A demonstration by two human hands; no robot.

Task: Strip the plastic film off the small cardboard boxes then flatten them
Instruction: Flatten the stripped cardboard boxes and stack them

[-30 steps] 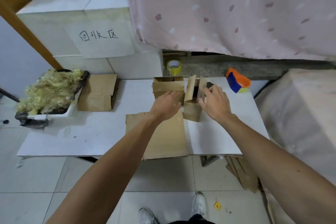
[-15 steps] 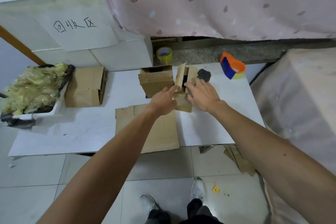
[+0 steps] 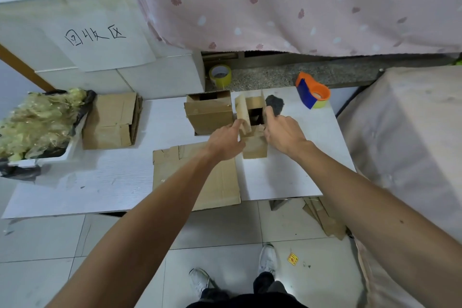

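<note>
A small brown cardboard box (image 3: 254,149) stands upright in the middle of the white table (image 3: 287,177), its top flaps raised and its dark inside showing. My left hand (image 3: 225,141) pinches the box's pale left flap between finger and thumb. Fingers of my right hand (image 3: 283,132) curl over the right flap at the opening. A second open box (image 3: 210,115) stands just behind and to the left, touching neither hand. No plastic film shows on either box.
A flattened cardboard sheet (image 3: 197,180) overhangs the table's front edge. Folded boxes (image 3: 110,120) are stacked at left beside a bin of crumpled film (image 3: 37,122). A tape dispenser (image 3: 312,94), a tape roll (image 3: 220,75) and a dark grey lump (image 3: 274,104) lie behind.
Both hands have closed in on the small box and spread its top flaps apart, so the opening shows wider. My view has tilted further down.
</note>
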